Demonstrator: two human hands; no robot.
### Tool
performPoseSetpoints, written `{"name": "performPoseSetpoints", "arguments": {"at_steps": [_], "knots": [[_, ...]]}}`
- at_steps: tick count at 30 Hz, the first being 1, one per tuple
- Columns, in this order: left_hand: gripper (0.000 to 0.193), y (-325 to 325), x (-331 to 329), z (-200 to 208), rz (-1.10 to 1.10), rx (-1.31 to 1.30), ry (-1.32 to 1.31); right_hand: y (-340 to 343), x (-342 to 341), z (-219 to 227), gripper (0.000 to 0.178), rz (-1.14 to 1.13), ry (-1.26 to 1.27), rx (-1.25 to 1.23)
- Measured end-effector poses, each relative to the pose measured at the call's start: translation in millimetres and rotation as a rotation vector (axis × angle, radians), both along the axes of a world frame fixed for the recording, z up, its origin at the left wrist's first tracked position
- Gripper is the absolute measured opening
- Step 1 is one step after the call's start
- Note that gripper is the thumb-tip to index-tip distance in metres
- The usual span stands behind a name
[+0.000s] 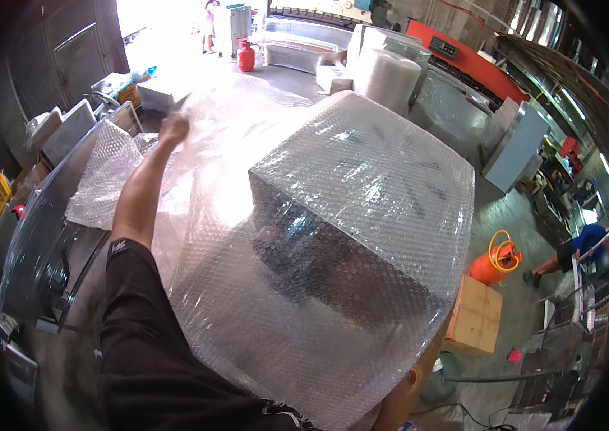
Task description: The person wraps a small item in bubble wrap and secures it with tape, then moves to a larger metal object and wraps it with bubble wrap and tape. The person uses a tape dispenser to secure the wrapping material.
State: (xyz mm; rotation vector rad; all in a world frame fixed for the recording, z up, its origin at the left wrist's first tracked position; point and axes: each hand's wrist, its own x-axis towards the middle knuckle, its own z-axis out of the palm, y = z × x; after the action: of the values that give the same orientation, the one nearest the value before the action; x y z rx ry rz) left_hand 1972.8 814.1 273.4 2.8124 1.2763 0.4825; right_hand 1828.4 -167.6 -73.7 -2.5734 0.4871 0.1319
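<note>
- Grey floor (491,208), slightly shiny
- Dark wall or door (67,65), upper left
- Daylight glaring through opening (164,36), top
- Tube lights (574,104) lit, right
- Pale cabinet (231,32) near opening

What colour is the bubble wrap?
The bubble wrap is clear and see-through, dotted with little bubbles; it shows best in the head view.
</note>
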Motion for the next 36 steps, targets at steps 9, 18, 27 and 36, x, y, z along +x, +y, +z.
{"name": "performPoseSetpoints", "arguments": {"at_steps": [9, 18, 27, 36], "knots": [[0.010, -221, 199, 208, -0.908, 0.839, -0.565, -10, -12, -8, 0.064, 0.023, -0.042, -0.099], [0.052, -581, 121, 139, -1.431, 0.584, -0.230, -2, -16, 82, 0.048, 0.111, -0.009, -0.146], [0.046, -612, 16, 120, -0.974, 0.451, -0.156, -50, -11, 47, 0.058, 0.329, -0.010, -0.013], [0.160, -522, -231, 63, 0.333, 0.239, -0.312, -97, 2, 60, 0.053, 0.837, 0.012, 0.073]]}}
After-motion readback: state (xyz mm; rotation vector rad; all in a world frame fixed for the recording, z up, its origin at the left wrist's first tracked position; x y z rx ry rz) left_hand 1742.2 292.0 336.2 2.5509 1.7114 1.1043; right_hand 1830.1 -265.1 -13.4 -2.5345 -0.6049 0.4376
